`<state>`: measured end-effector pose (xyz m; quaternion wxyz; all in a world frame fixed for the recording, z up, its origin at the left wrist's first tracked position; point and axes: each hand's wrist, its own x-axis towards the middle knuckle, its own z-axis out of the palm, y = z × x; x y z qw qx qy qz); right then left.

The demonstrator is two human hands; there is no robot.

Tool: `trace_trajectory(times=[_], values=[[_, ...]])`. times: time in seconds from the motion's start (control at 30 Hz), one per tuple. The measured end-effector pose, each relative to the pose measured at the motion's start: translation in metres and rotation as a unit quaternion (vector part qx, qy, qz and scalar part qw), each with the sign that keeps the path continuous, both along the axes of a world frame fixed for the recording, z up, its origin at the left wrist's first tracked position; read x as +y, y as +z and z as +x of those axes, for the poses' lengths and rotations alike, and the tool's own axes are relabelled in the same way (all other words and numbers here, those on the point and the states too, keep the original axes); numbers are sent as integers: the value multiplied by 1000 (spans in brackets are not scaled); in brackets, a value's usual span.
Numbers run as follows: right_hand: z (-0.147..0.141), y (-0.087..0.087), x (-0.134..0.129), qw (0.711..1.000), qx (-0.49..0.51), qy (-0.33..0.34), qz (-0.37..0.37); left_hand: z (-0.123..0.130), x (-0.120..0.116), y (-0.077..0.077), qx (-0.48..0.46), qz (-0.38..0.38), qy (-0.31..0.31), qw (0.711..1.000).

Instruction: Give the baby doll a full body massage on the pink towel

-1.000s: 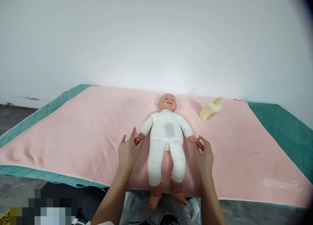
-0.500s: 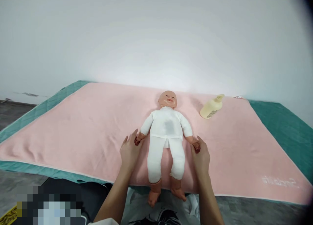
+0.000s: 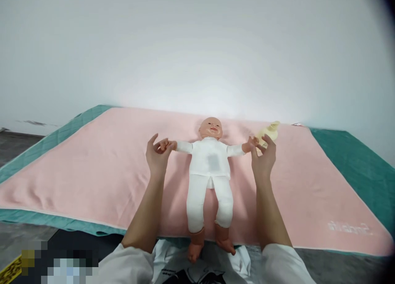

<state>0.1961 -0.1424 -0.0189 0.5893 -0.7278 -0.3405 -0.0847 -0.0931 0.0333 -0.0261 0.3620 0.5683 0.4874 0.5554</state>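
Observation:
A baby doll (image 3: 210, 158) lies on its back on the pink blanket (image 3: 117, 164), head toward the wall and feet over the near edge. Its body is white cloth with a grey patch on the chest; head, hands and feet are flesh-coloured. My left hand (image 3: 158, 154) is closed around the doll's hand on the left side. On the other side my right hand (image 3: 263, 154) grips the doll's other hand. Both doll arms stretch straight out sideways. Behind my right hand stands a pale yellow pump bottle (image 3: 271, 129), partly hidden by my fingers.
A green quilted cover (image 3: 354, 160) shows from under the blanket at both sides and along the near edge. A white wall (image 3: 197, 49) rises directly behind. At lower left, a dark surface (image 3: 111, 255) sits below the blanket's edge, beside a blurred patch.
Both my hands have moved up and outward with the doll's hands. The doll's arms have gone from hanging beside its body to spread wide.

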Motion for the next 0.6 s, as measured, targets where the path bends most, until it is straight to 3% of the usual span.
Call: trace_trajectory(times=[0.07,0.23,0.33,0.47,0.6], values=[[13,0,21,999,18,13,35,14,21,0,-54,-29,36,997],[30,-12,64,996,54,27,65,49,57,-7,-66,26,70,995],[32,-25,82,995,47,56,72,71,62,-10,-27,19,35,999],[35,-46,98,988,26,147,44,94,64,-12,77,9,-32,996],[43,-64,105,979,18,200,-43,108,68,-15,240,-16,-105,965]])
